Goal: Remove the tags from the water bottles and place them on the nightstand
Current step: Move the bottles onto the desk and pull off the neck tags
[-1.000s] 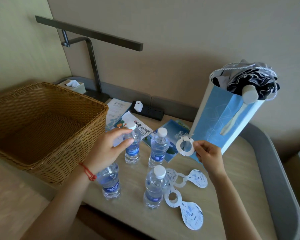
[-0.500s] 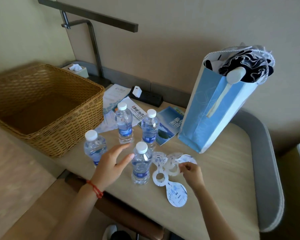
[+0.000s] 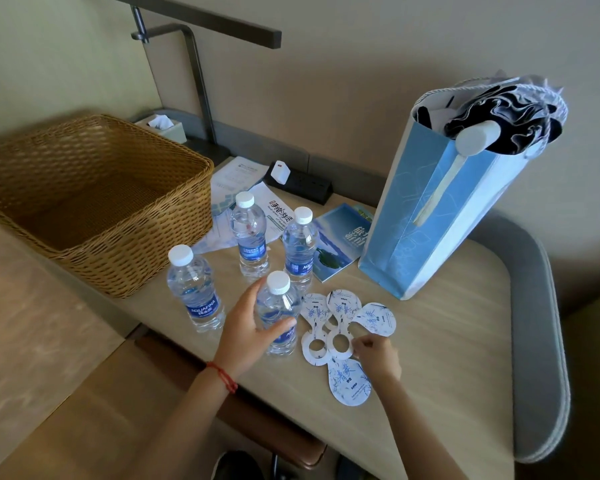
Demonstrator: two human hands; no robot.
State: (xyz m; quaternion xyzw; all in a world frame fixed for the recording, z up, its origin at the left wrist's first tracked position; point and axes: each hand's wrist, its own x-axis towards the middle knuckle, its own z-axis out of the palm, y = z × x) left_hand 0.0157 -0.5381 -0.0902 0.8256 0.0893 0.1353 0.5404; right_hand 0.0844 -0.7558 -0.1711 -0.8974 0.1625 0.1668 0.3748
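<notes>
Since half a second ago, my left hand (image 3: 253, 332) has closed around the nearest water bottle (image 3: 278, 315), gripping its body. Beside it, my right hand (image 3: 374, 353) pinches the ring of one paper tag (image 3: 340, 341) among the four tags (image 3: 349, 382) lying overlapped on the table (image 3: 447, 358). Three more capped bottles (image 3: 194, 291) stand just beyond, tagless. Farther back sit a wicker basket (image 3: 101, 202), brochures (image 3: 336, 244) and a blue paper bag (image 3: 430, 209).
</notes>
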